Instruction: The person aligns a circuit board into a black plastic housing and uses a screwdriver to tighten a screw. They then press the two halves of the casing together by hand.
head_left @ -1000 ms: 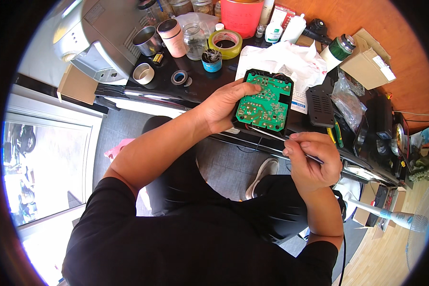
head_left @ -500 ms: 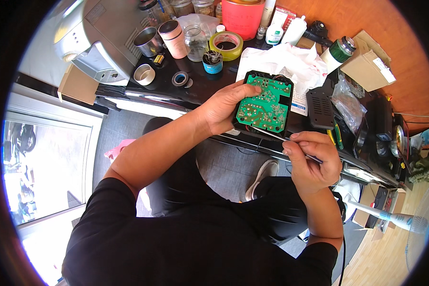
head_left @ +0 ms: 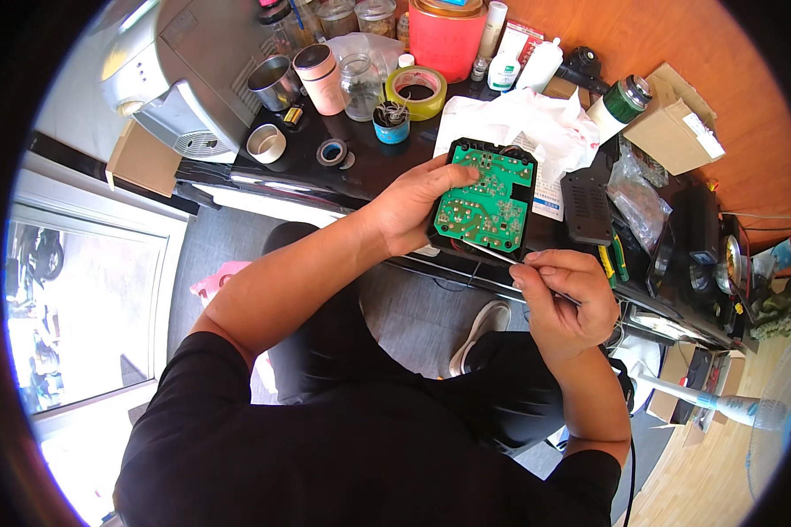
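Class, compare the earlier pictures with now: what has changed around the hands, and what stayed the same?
The right hand has edged slightly left, toward the green circuit board in its shallow rectangular black housing; less of the thin silver tool shows between them. Nothing was newly gripped or released. The left hand still holds the housing, thumb on the board.

The board point(head_left: 479, 211) is set in a casing point(head_left: 520, 191), held over the near edge of the table point(head_left: 382, 162) and gripped at its left by the left hand point(head_left: 413, 206). A rod point(head_left: 497, 256) is held by the right hand point(head_left: 571, 299), its tip brought to the casing's near side. Beyond the casing a bag point(head_left: 536, 123) is laid; right of it, a panel point(head_left: 587, 215). The tape roll point(head_left: 426, 107) is placed before the bucket point(head_left: 448, 39), the machine point(head_left: 185, 79) far left.
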`<state>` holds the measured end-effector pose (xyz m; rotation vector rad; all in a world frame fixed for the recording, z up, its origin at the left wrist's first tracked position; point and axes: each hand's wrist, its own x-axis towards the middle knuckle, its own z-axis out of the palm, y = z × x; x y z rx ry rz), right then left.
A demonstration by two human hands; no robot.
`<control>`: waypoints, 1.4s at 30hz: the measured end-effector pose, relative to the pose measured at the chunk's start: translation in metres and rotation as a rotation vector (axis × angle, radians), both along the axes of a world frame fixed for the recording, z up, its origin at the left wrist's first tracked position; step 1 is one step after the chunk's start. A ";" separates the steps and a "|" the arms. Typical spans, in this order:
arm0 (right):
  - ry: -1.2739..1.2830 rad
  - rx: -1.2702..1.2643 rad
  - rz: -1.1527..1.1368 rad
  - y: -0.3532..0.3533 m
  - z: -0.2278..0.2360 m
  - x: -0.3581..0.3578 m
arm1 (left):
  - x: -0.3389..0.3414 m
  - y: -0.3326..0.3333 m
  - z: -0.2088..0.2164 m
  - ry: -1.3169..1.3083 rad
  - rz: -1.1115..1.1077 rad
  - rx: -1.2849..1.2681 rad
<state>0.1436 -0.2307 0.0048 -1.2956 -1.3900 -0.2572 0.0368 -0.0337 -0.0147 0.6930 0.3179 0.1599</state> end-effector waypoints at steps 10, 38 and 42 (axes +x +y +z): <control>0.122 0.014 0.046 -0.016 -0.001 0.004 | -0.002 -0.003 0.002 -0.049 0.065 0.156; 0.656 -0.505 0.388 -0.011 0.002 0.067 | -0.019 -0.010 0.009 -0.084 -0.292 0.407; 0.522 -0.580 0.280 -0.011 0.006 0.065 | -0.019 -0.009 0.011 0.018 -0.298 0.400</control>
